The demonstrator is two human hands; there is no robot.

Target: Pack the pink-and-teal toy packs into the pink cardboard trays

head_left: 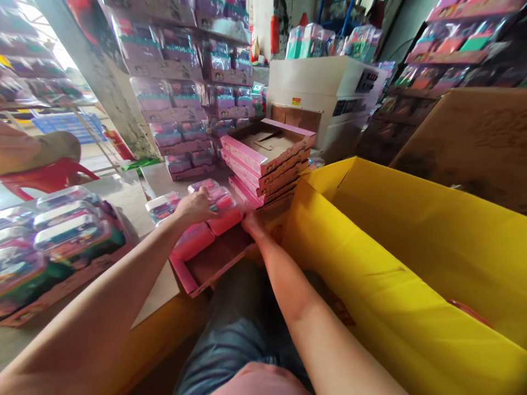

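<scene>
A: Where were the hands at that moment?

B: My left hand (196, 207) lay fingers-down over a clear-lidded pink case (214, 198), pressing on it rather than lifting. That case sat in the open pink tray box (206, 263) just ahead of my lap. My right hand (251, 224) was tucked against the tray's far right corner, beside the case. Its fingers were hidden, so I could not tell whether it gripped the edge or merely steadied it.

A: Why hold it that way?

B: I judged that the flat palm kept the case seated in its slot while the other hand braced the cardboard from sliding on the surface (123, 197).

A: And around that?

B: A second case (162, 207) lay just beside the first, to the left. Behind the tray stood a stack of empty pink boxes (265, 164), open side up, near enough to reach. At my left, a filled tray of cases (61, 241) rested on the surface. To my right, a large yellow carton (411, 247) stood open, touching my forearm. Shelves of packed boxes (181, 93) rose behind.
</scene>
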